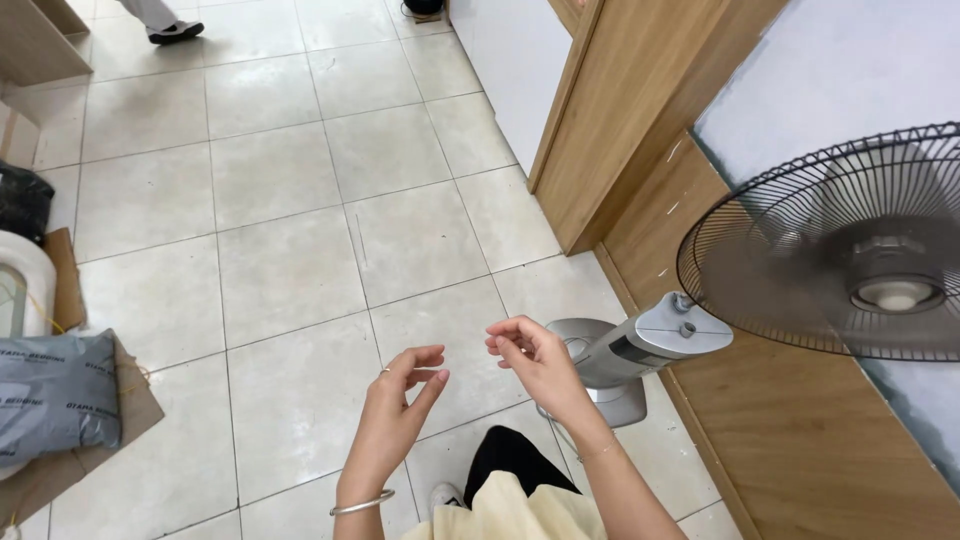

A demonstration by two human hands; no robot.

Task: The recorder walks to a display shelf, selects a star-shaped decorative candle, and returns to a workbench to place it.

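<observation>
Both hands are up in front of the body over the tiled floor, neither one holding anything I can make out. The left hand has its fingers loosely curled, thumb and forefinger close together, with a ring on one finger and a silver bangle on the wrist. The right hand is curled in much the same way, fingertips pinched near each other, just apart from the left. If there's a thread or something tiny between them, it's too small to tell.

Nearest thing is a grey standing fan, just right of the right hand, its round base on the floor by the wooden wall panel. Off to the left there's a grey plastic package lying on flat cardboard. Someone else's shoe shows at the top edge.
</observation>
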